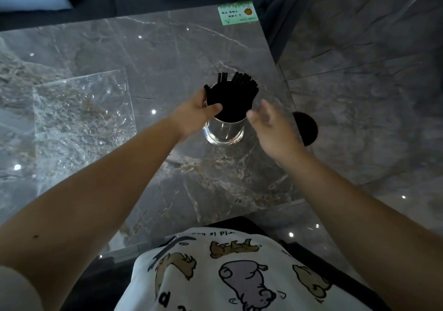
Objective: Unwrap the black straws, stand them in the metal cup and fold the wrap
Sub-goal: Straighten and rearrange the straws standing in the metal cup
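While gripped by one of two hands (pixel 199 111): one metal cup (pixel 224 130), many black straws (pixel 236 90).

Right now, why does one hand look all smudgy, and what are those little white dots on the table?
In the head view, the right hand is smeared by motion blur while the left hand on the straws looks sharper. The white dots on the table are glare from lights reflected in its shiny stone. The wide lens also bends the table edges.
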Demonstrator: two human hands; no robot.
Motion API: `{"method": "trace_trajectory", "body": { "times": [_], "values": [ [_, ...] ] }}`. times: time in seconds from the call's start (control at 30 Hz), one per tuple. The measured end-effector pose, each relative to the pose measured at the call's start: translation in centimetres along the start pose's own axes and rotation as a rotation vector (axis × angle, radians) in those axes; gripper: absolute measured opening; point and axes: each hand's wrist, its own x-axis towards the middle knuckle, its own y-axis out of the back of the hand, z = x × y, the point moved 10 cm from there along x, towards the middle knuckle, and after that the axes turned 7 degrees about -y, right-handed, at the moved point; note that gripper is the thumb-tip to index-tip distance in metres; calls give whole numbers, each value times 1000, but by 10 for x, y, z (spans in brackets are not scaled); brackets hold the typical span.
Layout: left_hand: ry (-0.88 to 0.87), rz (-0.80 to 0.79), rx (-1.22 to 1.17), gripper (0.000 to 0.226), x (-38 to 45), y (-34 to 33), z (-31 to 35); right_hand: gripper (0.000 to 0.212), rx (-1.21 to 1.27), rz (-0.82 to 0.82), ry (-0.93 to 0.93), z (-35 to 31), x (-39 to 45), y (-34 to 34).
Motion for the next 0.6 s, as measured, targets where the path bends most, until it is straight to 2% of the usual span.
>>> {"method": "trace_trajectory", "body": {
  "times": [0.1,0.2,0.27,0.4,0.47,0.6],
  "values": [
    [-50,24,124,34,5,1,4,39,52,-12,44,-17,15,-14],
    [-71,81,231,32,10,7,9,23,46,24,14,-19,34,-8],
    [-87,118,359,40,14,13,15,26,-32,16,28,-22,47,-2],
    [-69,128,542,44,26,18,26,37,-156,-214,72,-31,68,-9],
    [-60,111,613,46,33,18,30,41,-264,-278,88,-35,76,-8],
    [-71,93,555,45,35,17,34,41,-273,-338,122,-43,80,2]
  ]
}}
